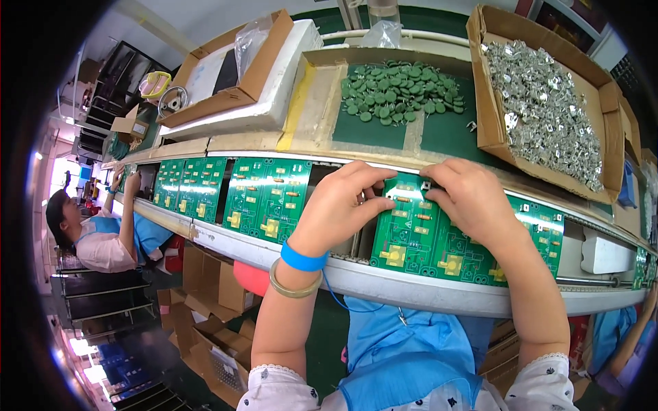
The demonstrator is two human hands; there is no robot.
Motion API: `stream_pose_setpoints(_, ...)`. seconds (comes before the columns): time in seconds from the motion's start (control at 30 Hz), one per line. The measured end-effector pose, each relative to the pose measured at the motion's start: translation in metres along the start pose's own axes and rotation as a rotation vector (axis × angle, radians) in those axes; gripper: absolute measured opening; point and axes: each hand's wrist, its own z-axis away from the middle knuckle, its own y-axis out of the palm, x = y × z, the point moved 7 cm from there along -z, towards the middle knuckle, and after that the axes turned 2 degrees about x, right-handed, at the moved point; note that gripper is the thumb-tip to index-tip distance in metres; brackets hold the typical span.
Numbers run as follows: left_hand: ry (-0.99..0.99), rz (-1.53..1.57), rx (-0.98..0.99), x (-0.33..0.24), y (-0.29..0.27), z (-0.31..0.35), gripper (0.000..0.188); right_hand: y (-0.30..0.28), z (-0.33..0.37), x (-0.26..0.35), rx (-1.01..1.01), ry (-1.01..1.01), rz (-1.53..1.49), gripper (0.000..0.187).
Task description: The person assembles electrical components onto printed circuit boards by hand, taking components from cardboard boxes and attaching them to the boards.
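Note:
A green circuit board [411,236] lies on the conveyor rail in front of me, fitted with striped resistors and pale yellow blocks. At its upper right part, my right hand [469,198] pinches a small metal clip [426,185] between thumb and forefinger, close to the board's surface. Over the board's left edge is my left hand [343,205], fingers curled, with thumb and forefinger tips near the board's upper left corner. A bit of something shiny shows among its curled fingers; I cannot make it out. A blue band [303,257] with a cord circles my left wrist.
More circuit boards [267,198] sit along the rail to the left and right. Behind it are a pile of green disc components [401,92] and a cardboard box [490,130] of metal clips. A co-worker [103,233] works at the far left; another person's arm shows far right.

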Motion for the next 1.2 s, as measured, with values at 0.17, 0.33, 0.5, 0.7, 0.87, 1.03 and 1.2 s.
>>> stream_pose_setpoints(0.17,0.026,-0.189,-0.169,-0.005,-0.022,-0.025,0.018,-0.027,-0.022,-0.011,-0.150,0.090,0.035,0.011)
stream_pose_setpoints(0.33,0.027,-0.352,-0.338,0.007,-0.024,-0.073,0.021,-0.011,-0.070,-0.027,-0.143,0.147,0.158,0.010)
stream_pose_setpoints(0.5,-0.001,-0.436,-0.389,0.024,-0.015,-0.085,0.020,0.010,-0.088,-0.040,-0.019,0.194,0.070,0.017)
stream_pose_setpoints(0.7,0.056,-0.418,-0.400,0.016,-0.014,-0.083,0.014,0.013,-0.078,-0.042,-0.177,0.125,0.111,0.011)
stream_pose_setpoints(0.87,0.158,-0.475,-0.511,0.006,-0.010,-0.089,0.012,0.001,-0.064,-0.031,-0.236,0.194,0.036,0.012)
stream_pose_setpoints(1.03,0.161,-0.572,-0.345,0.003,0.006,-0.094,0.019,-0.035,-0.023,-0.011,-0.259,0.183,-0.208,0.016)
stream_pose_setpoints(1.2,0.175,-0.638,-0.339,-0.002,0.014,-0.096,0.020,-0.056,0.028,-0.015,-0.274,0.209,-0.303,0.013)
